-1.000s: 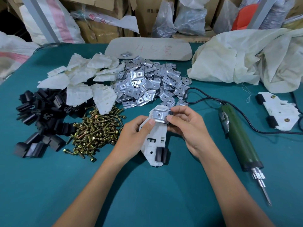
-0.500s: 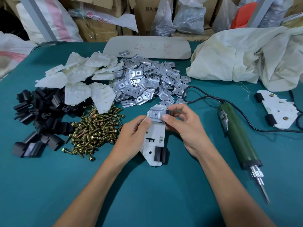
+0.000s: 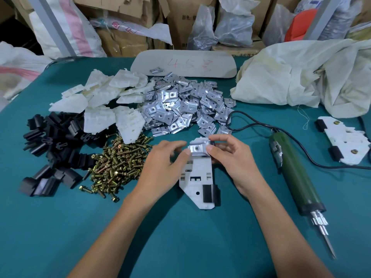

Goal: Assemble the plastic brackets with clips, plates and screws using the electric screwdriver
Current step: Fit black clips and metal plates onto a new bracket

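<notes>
**Work in hand.** The plastic bracket [image 3: 197, 177] lies flat on the bench [image 3: 180, 241], directly in front of the person, with its pointed end towards them. One black clip [image 3: 208, 194] is already seated on its near right edge. A metal plate [image 3: 197, 149] sits on the far end of the bracket.

**Hand positions.** The right hand [image 3: 234, 159] pinches the plate, thumb on its right edge and forefinger curled over the far side. This grip likely serves to line up the plate's centre hole with the bracket beneath. The left hand [image 3: 164, 163] grips the bracket's upper left side, thumb against the plate's left edge, to steady the part. Its fingers are blurred, so the grip appears firm but cannot be confirmed.

**Supplies.** All stock lies within reach:
- pile of screws [image 3: 118, 163], just left of the left hand;
- pile of plates [image 3: 180, 109], beyond the hands;
- loose white brackets [image 3: 104, 101] and black clips [image 3: 50, 145], further left.

**Tool.** The electric screwdriver [image 3: 295, 173] lies on the bench to the right, bit towards the person, untouched. Its cable [image 3: 251, 122] loops behind the hands. A finished bracket [image 3: 345, 143] lies beyond it, beside a heap of cloth [image 3: 301, 77].

**Obstructions.** Nothing lies between the right hand and the screwdriver.
</notes>
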Motion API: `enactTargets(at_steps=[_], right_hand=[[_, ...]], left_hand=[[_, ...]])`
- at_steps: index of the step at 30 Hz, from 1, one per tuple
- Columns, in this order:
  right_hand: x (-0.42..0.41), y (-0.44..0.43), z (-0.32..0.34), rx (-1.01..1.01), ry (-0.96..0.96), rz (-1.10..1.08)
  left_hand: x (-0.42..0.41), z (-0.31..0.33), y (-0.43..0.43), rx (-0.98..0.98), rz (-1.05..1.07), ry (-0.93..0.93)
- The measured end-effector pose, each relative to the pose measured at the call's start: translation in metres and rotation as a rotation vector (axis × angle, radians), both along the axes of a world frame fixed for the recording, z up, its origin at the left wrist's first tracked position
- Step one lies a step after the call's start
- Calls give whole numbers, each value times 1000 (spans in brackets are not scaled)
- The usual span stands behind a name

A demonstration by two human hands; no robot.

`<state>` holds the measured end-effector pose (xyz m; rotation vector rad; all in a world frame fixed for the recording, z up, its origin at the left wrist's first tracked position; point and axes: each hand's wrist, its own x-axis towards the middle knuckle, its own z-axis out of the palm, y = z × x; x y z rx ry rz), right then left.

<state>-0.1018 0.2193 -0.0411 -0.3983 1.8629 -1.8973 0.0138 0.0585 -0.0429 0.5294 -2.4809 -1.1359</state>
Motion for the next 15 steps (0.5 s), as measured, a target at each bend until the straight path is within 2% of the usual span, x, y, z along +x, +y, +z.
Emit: enactTargets(at_steps=[3, 5, 10, 12, 15], right_hand=[[1, 0, -8, 332, 298, -110], [1, 1, -9, 421, 410, -134], [-3, 2, -8, 375, 371, -129], [-3, 2, -9, 374, 364, -132], [-4, 2, -10, 373, 351, -126]], left_hand=[[-15, 15, -30, -258, 35, -37], [-30, 28, -56, -370, 39, -86], [-67, 57, -106, -583, -46, -352], [-77, 60, -115, -610, -104, -453], [-87, 58, -122, -625, -149, -488]])
